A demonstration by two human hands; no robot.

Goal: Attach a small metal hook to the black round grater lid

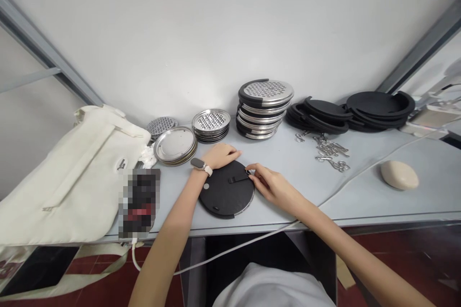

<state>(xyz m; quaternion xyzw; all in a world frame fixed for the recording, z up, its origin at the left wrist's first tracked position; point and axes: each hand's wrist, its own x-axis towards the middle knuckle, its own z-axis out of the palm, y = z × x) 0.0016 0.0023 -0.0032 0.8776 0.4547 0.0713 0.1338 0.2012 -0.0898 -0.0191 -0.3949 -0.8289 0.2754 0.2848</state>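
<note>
In front of me on the grey table lies a round black disc (223, 192) with a thin silvery edge showing at its lower right. A short black strap (240, 178) runs across its upper right part. My left hand (220, 155), below a wristwatch, rests over the disc's far edge, its fingers bent against the rim and partly hidden. At the right edge, my right hand (268, 182) pinches the strap's outer end, where a small shiny bit shows between thumb and forefinger. Several loose metal clasps (329, 147) lie farther right.
Behind stand a tall stack of black-rimmed grater discs (264, 110), smaller grater plates (211, 122) and metal lids (175, 146). Black round holders (378, 108) are piled at right. A white bag (72, 177) lies left, a beige rounded object (399, 175) right; a white cable (345, 184) crosses the table.
</note>
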